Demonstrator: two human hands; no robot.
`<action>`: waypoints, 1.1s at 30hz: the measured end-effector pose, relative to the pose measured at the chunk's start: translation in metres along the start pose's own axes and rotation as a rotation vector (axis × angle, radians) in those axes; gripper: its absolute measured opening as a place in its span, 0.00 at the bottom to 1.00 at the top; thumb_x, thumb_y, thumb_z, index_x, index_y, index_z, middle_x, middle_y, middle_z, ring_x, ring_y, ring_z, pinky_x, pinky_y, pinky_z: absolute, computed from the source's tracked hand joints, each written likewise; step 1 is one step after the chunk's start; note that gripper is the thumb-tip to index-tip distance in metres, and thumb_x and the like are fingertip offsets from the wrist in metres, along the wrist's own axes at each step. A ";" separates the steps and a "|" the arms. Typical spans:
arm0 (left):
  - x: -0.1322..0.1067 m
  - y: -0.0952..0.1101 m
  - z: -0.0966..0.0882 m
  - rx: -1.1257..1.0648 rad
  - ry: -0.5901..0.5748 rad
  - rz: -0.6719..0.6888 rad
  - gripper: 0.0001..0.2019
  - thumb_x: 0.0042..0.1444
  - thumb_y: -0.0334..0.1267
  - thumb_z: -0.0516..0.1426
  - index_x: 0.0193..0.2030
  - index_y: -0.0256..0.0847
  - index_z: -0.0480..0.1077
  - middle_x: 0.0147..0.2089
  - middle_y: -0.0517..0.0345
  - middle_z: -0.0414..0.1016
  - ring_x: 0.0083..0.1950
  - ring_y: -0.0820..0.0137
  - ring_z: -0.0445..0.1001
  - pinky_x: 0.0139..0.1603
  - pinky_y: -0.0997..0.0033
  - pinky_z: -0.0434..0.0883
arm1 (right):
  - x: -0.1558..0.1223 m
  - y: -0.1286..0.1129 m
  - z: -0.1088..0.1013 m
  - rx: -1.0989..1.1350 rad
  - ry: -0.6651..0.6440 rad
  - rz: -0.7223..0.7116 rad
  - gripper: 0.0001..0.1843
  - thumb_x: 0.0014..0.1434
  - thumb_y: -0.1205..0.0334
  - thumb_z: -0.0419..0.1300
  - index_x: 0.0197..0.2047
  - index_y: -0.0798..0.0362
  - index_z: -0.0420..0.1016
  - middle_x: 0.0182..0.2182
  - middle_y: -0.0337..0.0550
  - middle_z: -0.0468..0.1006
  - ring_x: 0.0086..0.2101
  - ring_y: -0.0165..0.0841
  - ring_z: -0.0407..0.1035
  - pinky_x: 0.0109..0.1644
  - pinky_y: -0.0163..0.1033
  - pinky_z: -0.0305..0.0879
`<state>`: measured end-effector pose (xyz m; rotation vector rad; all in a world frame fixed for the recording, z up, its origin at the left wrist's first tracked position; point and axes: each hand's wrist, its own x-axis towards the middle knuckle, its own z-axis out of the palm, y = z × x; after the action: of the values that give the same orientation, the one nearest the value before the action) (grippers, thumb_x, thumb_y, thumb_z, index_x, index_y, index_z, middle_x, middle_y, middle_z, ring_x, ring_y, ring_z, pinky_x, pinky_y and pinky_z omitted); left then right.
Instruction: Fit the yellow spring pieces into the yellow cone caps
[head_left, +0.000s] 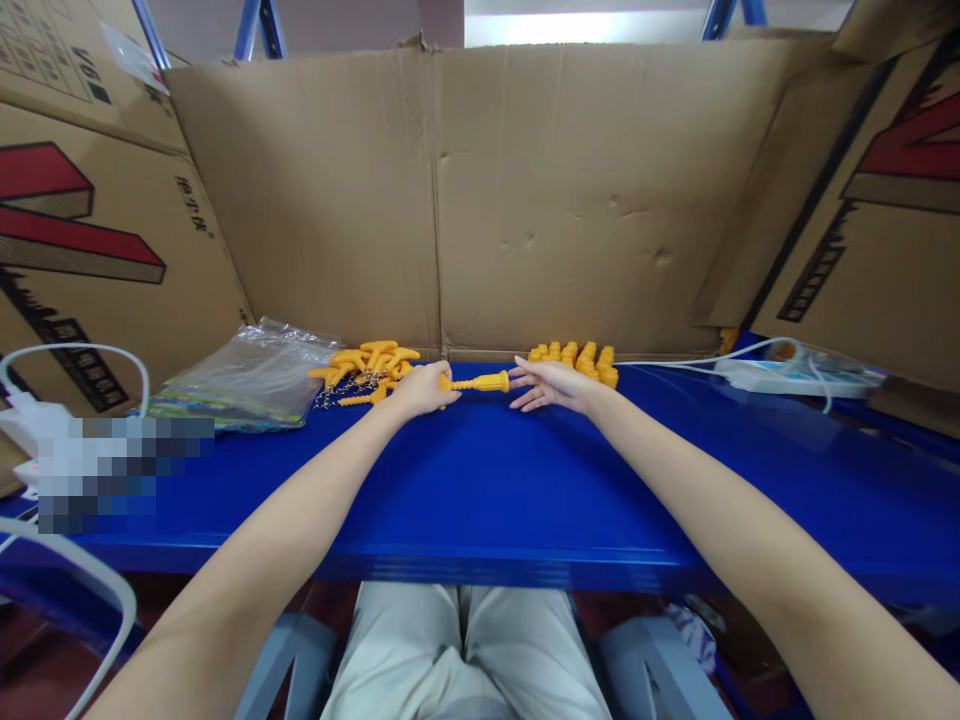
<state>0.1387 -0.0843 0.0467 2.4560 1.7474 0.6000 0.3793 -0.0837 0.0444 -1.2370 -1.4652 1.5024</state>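
Observation:
My left hand [426, 389] is closed around the handle end of a yellow plastic T-handled screw [463, 385], its threaded shaft pointing right. A thicker ribbed yellow sleeve [491, 382] sits on the shaft's far end. My right hand [551, 385] is open, fingers apart, just right of the sleeve's flared tip. Whether a fingertip touches it I cannot tell. Beside my left hand lies a pile of yellow T-handled screws [375, 357] with small metal chains. Several yellow plastic pieces [606, 375] stand in rows behind my right hand, which partly hides them.
The blue tabletop [480, 490] has cardboard [540, 200] along its back and boxes at both sides. Clear plastic bags [255, 375] lie at left, near a white plug with cables [45, 430]. A white power strip [795, 378] with cables is at right.

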 end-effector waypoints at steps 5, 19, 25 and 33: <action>0.000 0.000 0.000 -0.006 -0.003 0.002 0.09 0.48 0.42 0.60 0.34 0.43 0.66 0.24 0.61 0.74 0.29 0.68 0.72 0.32 0.72 0.62 | -0.002 0.002 0.004 -0.036 -0.043 -0.058 0.13 0.58 0.60 0.63 0.47 0.48 0.72 0.49 0.50 0.77 0.35 0.35 0.77 0.36 0.39 0.74; 0.000 0.000 0.001 -0.009 -0.001 0.008 0.10 0.48 0.42 0.60 0.36 0.43 0.67 0.25 0.61 0.75 0.28 0.69 0.72 0.32 0.72 0.61 | -0.002 0.002 0.012 -0.038 -0.007 -0.104 0.06 0.62 0.60 0.60 0.42 0.50 0.72 0.45 0.48 0.77 0.37 0.34 0.76 0.38 0.39 0.74; 0.003 -0.004 0.003 -0.040 -0.015 0.020 0.13 0.50 0.43 0.60 0.42 0.42 0.69 0.26 0.62 0.74 0.29 0.70 0.72 0.32 0.73 0.63 | 0.001 0.000 0.020 0.075 0.026 -0.118 0.05 0.61 0.66 0.58 0.41 0.55 0.69 0.41 0.49 0.77 0.33 0.29 0.74 0.43 0.38 0.72; 0.008 -0.030 0.003 0.104 0.097 0.021 0.32 0.57 0.41 0.56 0.68 0.44 0.53 0.44 0.53 0.75 0.44 0.65 0.74 0.42 0.69 0.67 | 0.012 0.015 0.025 -0.677 0.320 -0.687 0.12 0.57 0.68 0.59 0.45 0.53 0.67 0.45 0.49 0.73 0.43 0.36 0.69 0.51 0.45 0.65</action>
<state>0.1154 -0.0657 0.0376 2.5583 1.8342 0.6569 0.3541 -0.0825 0.0255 -1.0785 -1.9626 0.3403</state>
